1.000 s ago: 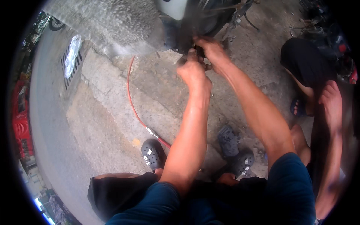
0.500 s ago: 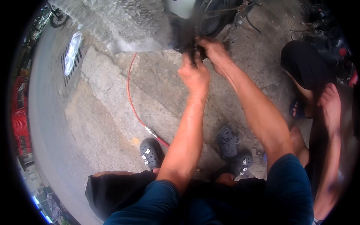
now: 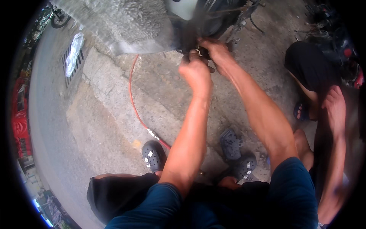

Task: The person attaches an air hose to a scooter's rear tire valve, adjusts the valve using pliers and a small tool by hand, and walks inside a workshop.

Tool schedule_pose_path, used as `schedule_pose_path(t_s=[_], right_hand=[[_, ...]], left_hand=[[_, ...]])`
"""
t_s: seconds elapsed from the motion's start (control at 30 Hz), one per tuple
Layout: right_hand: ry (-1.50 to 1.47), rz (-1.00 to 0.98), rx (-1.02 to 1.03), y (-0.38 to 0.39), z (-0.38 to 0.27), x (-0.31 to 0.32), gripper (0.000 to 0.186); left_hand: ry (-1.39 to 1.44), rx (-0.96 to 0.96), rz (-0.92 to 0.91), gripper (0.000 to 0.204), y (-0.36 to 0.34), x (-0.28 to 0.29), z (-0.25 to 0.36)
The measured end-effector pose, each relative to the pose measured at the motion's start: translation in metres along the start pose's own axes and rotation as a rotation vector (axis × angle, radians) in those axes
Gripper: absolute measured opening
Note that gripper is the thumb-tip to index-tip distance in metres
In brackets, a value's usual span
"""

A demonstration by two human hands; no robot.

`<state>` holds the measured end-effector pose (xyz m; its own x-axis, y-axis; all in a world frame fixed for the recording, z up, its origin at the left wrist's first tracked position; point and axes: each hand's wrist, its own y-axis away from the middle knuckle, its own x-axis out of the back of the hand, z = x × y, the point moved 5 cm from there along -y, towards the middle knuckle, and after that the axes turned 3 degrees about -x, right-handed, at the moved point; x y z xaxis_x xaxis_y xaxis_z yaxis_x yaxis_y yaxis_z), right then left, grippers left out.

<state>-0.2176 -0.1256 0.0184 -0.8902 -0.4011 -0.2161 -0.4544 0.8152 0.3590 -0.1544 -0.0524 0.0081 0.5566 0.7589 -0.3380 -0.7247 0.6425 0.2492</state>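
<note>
At the top centre both my hands meet at the lower end of a dark, blurred vehicle part (image 3: 188, 32), beside a wheel (image 3: 221, 19). My left hand (image 3: 196, 70) is closed, its fingers curled just under the part; what they hold is hidden. On the right, my right hand (image 3: 216, 51) bends its fingers around the same dark end, and its grip is hidden too. A small pale piece (image 3: 198, 50) shows between the two hands, too small to name. Over the vehicle's left side hangs a grey, rough-textured cover (image 3: 141, 30).
A red hose (image 3: 131, 87) curves across the concrete ground left of my arms. A loose grey clog (image 3: 230, 144) lies near my right foot. Another person (image 3: 335, 110) sits close on the right, with motorbike parts (image 3: 324, 34) behind. A drain grate (image 3: 68, 72) is at left.
My left hand has shifted slightly left and turned a little, uncovering the small pale piece between the hands. My right hand stays nearly in place.
</note>
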Motion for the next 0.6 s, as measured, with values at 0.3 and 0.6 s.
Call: schedule_pose_path(t_s=[0.3, 0.6], right_hand=[[-0.001, 0.007, -0.059, 0.002, 0.002, -0.003, 0.021], [0.015, 0.013, 0.057, -0.009, 0.006, 0.003, 0.02]], left_hand=[[0.441, 0.258, -0.044, 0.013, 0.003, -0.005, -0.005], [0.14, 0.039, 0.029, 0.016, 0.007, 0.0, 0.004]])
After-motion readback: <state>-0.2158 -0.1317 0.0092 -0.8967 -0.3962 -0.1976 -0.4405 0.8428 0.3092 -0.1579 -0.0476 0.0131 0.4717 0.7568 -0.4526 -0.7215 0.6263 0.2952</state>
